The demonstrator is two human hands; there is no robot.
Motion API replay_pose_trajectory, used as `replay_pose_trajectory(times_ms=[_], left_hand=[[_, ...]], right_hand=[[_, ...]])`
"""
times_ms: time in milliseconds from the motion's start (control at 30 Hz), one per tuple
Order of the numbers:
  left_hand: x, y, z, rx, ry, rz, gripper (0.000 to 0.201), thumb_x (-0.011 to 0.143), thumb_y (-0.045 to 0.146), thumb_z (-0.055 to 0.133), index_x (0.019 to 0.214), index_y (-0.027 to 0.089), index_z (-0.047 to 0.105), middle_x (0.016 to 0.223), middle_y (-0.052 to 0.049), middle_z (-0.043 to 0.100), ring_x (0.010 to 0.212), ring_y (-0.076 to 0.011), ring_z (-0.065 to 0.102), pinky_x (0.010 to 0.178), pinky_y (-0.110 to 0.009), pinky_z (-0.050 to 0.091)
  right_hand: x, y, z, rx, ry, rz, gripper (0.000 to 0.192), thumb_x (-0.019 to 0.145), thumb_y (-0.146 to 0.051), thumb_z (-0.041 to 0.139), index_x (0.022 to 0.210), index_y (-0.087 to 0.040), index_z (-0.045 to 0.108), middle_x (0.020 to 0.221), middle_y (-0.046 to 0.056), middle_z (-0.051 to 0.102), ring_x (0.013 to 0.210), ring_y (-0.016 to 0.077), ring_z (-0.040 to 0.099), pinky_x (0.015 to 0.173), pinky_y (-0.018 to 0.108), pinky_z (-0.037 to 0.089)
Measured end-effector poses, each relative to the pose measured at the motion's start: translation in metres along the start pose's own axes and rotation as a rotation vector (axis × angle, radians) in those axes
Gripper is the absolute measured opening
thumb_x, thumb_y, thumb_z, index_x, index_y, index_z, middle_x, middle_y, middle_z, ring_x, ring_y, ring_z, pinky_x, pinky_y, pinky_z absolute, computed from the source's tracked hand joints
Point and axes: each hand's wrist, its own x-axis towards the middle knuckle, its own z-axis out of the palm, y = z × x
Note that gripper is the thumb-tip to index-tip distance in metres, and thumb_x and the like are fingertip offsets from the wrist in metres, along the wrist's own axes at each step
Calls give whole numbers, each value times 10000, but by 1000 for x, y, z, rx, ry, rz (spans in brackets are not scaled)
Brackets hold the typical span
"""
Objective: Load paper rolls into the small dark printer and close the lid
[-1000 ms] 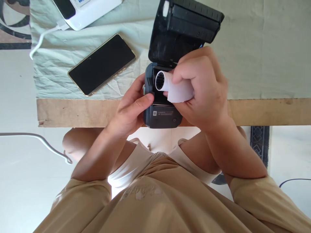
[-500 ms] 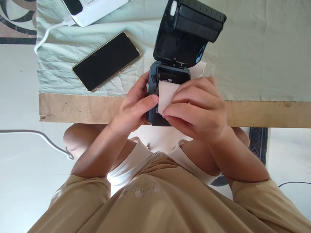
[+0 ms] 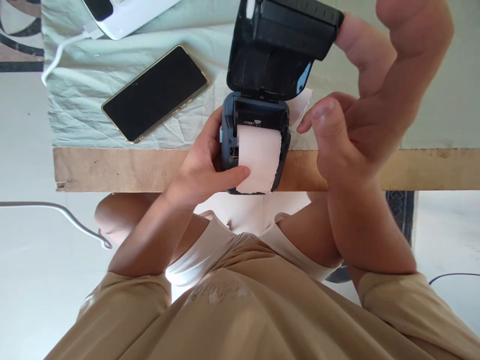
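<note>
White paper is hanging out of the little printer at the bench's near edge. Your left hand is gripping the printer's side so it is staying put. Your right hand is reaching loosely, fingers apart, touching the raised lid.

Cloth-covered wooden table (daylit) over pale floor

A cloth-covered table carries a phone and printer.
</note>
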Motion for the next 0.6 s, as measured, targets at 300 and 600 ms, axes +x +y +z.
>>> replay_pose_trajectory(times_ms=[300,600], left_hand=[[-3,-2,0,103,9,51,937,755,329,916,1595,334,502,1523,-112,671,1121,-256,745,759,-314,650],[-4,29,18,-135,150,-157,726,798,581,998,1433,359,723,1303,-61,755,1151,-294,743,896,-411,655]], right_hand=[[1,22,-1,-73,-84,-205,48,983,-300,732,1016,-303,767,1024,19,745,800,145,640,562,298,503],[-6,15,-3,-71,-389,-167,96,1007,-252,621,1091,-262,667,1399,104,601,1103,218,670,794,384,623]])
